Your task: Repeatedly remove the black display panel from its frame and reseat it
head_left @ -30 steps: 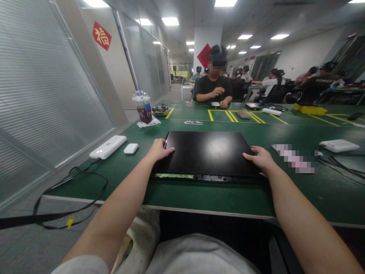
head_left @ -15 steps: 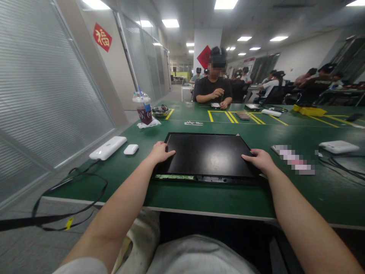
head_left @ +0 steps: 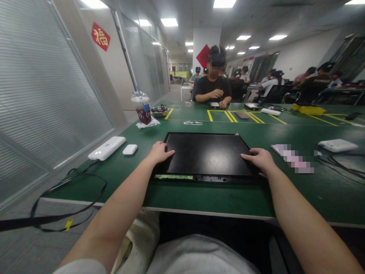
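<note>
A flat black display panel (head_left: 205,154) lies on the green table (head_left: 176,199), its screen face up. Along its near edge runs a green circuit strip (head_left: 173,177). My left hand (head_left: 158,152) grips the panel's left side, thumb on top and the other fingers at the edge. On the right side, my right hand (head_left: 260,160) holds the panel the same way, with its thumb over the border. The undersides of both grips are hidden.
To the left are a white power bank (head_left: 107,148), a small white case (head_left: 130,149), cables and a drink cup (head_left: 143,110). Small parts (head_left: 193,123) lie behind the panel. A pinkish object (head_left: 293,159) and a white device (head_left: 338,145) are rightward. Someone (head_left: 213,89) sits opposite.
</note>
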Tool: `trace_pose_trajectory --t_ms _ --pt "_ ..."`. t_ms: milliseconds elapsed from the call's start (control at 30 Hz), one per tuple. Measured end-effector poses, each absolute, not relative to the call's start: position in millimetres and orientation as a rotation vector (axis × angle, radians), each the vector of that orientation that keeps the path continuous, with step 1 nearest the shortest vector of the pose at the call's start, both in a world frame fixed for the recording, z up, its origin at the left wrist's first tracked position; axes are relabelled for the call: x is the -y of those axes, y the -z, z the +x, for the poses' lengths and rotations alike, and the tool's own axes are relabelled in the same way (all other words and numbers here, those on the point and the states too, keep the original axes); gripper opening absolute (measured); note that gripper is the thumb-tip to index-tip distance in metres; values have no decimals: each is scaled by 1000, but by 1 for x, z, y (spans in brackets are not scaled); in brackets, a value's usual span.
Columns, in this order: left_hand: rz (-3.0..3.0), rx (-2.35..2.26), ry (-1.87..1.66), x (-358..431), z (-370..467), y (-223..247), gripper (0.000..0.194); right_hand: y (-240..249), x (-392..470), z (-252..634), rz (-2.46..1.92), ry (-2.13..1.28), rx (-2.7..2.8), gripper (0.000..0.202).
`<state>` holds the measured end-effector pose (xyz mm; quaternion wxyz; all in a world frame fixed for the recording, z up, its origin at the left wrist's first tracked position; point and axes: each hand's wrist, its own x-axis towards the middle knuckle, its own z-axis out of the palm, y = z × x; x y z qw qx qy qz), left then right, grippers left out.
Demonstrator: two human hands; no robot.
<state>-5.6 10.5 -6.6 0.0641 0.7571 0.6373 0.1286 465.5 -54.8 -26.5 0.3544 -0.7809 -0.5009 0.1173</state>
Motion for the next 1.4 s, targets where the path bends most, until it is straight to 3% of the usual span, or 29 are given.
trace_pose_trajectory --t_ms 233,733,1033,1200,1400 --pt "2274 -1939 -370 -10 -4 7 68 32 53 469 -1996 -314 1332 55" --pt "2232 -1957 -401 -7 -2 5 62 27 50 464 -1973 -270 1394 30" --pt "2224 -1909 -462 -7 -5 1 56 25 56 473 -1925 -276 1194 42" --pt "2205 -1900 -514 -5 -6 -2 45 25 56 474 -1956 -281 1209 40" --pt "2175 -1920 -561 -1 3 -7 52 28 53 465 -2039 -285 1385 30"
